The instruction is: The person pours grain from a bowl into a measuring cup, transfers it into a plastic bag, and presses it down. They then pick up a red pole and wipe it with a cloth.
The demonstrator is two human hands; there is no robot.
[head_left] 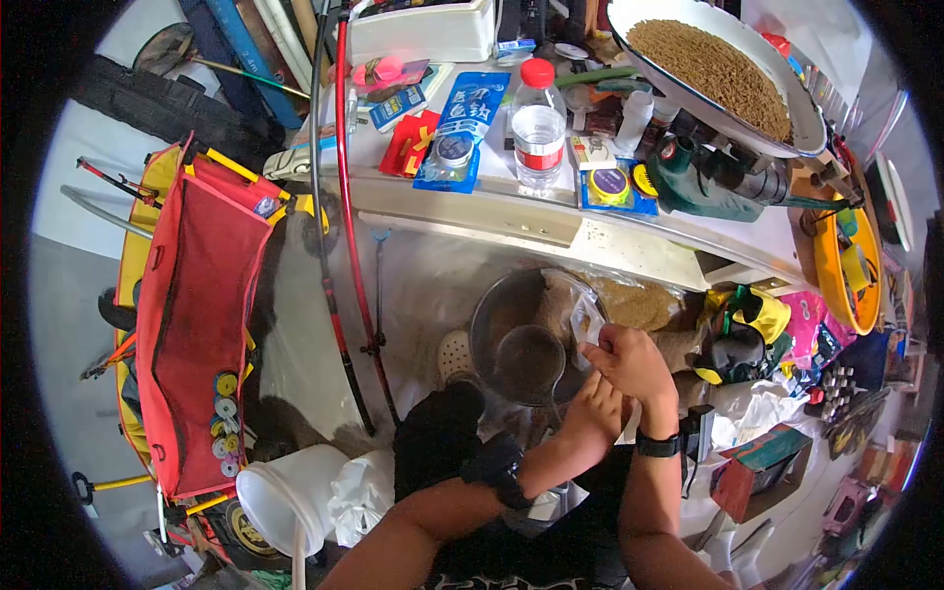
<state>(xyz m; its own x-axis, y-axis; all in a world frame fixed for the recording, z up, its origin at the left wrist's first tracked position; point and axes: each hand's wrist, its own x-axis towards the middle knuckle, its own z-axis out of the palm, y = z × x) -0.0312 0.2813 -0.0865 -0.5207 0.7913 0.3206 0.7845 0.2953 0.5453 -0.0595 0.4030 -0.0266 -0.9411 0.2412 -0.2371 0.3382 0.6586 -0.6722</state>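
My right hand (634,366) is closed, pinching a clear plastic bag (587,324) over the right side of a dark round basin (482,324). Just below it, my left hand (593,413) has its fingers curled together close to the bag's lower edge; what they grip is hidden. Inside the basin lies a round dark scoop or sieve (529,359), its handle running down near my left hand. Light brown material (559,303) sits beside it in the basin. Behind the basin, a larger plastic sheet or bag holds brown grains (634,301).
A table (472,205) ahead carries a red-capped bottle (539,133), blue packets (462,118) and a white basin of brown pellets (811,123). Rods (349,197) lean left, near a red bag (202,324). A white bucket (285,501) stands lower left, a cardboard box (762,472) right.
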